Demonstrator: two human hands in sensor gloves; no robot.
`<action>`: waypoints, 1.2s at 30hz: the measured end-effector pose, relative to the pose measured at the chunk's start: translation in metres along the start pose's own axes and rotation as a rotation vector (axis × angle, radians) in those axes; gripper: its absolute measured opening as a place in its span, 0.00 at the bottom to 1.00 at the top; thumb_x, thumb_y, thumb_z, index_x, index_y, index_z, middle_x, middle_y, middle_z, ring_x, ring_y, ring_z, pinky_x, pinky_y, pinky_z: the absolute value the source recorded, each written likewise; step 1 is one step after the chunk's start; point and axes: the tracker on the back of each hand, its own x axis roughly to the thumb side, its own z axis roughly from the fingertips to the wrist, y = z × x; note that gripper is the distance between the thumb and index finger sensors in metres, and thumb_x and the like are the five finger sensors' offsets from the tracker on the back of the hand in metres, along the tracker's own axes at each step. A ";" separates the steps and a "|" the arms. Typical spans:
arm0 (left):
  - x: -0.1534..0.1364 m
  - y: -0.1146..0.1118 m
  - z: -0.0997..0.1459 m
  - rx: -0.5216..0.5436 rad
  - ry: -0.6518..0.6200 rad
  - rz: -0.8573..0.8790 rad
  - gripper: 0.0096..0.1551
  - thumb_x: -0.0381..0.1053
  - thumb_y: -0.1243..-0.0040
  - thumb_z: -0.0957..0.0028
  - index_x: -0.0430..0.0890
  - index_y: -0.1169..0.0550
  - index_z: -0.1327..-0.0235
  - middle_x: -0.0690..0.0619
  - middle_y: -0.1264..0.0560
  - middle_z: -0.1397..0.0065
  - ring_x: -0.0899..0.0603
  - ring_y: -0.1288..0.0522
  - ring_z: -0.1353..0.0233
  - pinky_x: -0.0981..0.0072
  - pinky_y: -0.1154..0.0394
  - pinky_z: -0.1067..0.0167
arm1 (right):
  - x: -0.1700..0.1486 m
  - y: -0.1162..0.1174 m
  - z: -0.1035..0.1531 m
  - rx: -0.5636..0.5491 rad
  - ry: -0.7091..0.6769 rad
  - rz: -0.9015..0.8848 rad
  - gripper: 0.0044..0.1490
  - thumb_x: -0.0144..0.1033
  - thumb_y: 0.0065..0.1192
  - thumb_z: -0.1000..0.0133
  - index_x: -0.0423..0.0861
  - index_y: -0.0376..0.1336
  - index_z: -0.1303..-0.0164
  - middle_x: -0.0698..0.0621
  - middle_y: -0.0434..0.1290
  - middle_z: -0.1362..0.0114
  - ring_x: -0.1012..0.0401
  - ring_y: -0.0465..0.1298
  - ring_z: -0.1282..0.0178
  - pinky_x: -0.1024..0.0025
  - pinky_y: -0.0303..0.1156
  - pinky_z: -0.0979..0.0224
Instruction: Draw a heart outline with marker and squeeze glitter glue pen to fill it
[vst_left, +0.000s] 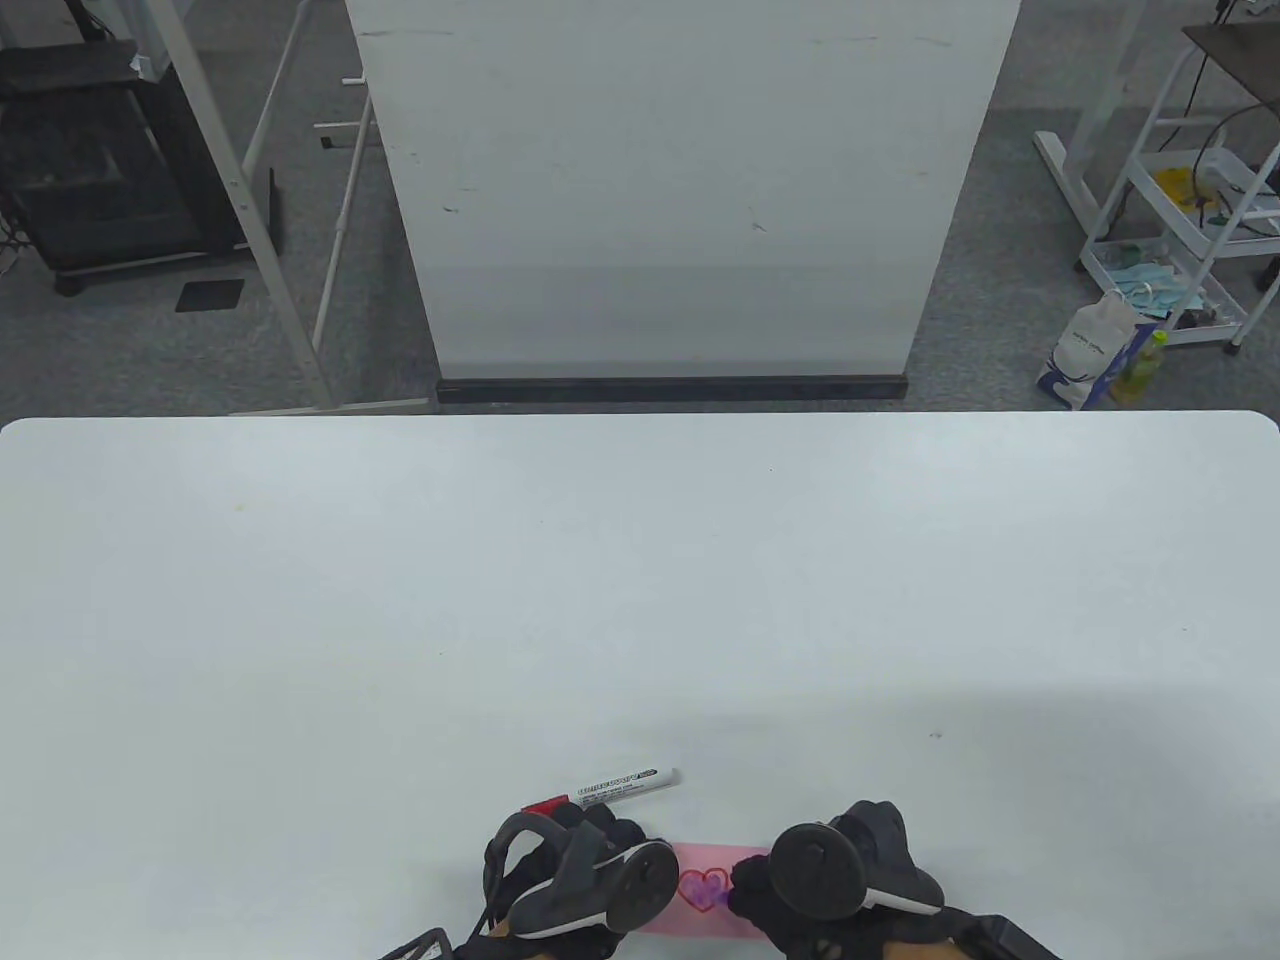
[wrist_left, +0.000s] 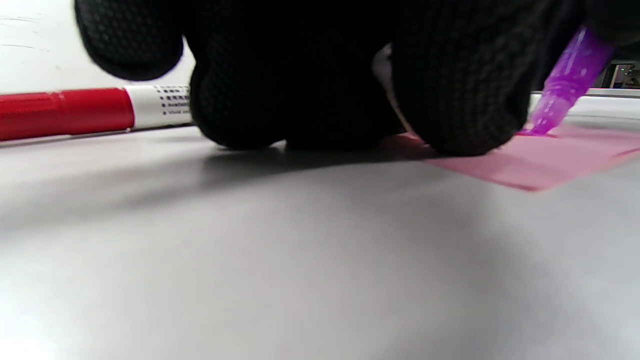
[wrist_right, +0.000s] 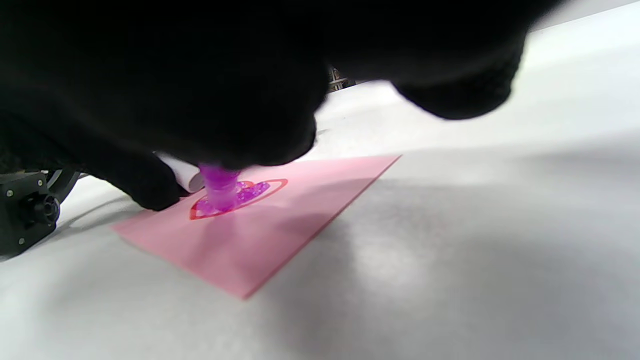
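A pink paper lies at the table's near edge, bearing a red heart outline partly filled with purple glitter. My right hand grips a purple glitter glue pen, its tip down inside the heart. My left hand presses its fingertips on the paper's left edge. A red-capped white marker lies on the table just beyond the left hand, untouched.
The white table stretches far ahead of the hands. Past its far edge stands a white board panel, with shelving and bags on the floor at the right.
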 end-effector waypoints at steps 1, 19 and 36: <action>0.000 0.000 0.000 0.000 0.000 0.000 0.24 0.58 0.28 0.58 0.54 0.16 0.47 0.54 0.14 0.49 0.42 0.17 0.48 0.39 0.26 0.40 | 0.000 0.000 0.000 -0.026 0.008 0.027 0.25 0.46 0.71 0.56 0.39 0.80 0.63 0.56 0.85 0.87 0.64 0.81 0.92 0.63 0.84 0.53; 0.000 0.000 0.000 0.000 0.000 -0.001 0.24 0.58 0.28 0.58 0.54 0.16 0.47 0.54 0.14 0.49 0.42 0.17 0.48 0.39 0.26 0.40 | -0.003 -0.006 0.001 -0.029 0.054 0.053 0.25 0.46 0.72 0.56 0.38 0.81 0.63 0.56 0.85 0.88 0.64 0.80 0.93 0.63 0.84 0.54; 0.000 0.000 0.000 0.000 0.000 -0.001 0.24 0.58 0.28 0.58 0.54 0.16 0.48 0.54 0.14 0.49 0.42 0.17 0.48 0.39 0.26 0.40 | 0.001 -0.003 0.001 -0.019 0.029 0.027 0.25 0.46 0.72 0.56 0.38 0.81 0.63 0.55 0.85 0.88 0.64 0.80 0.94 0.62 0.85 0.55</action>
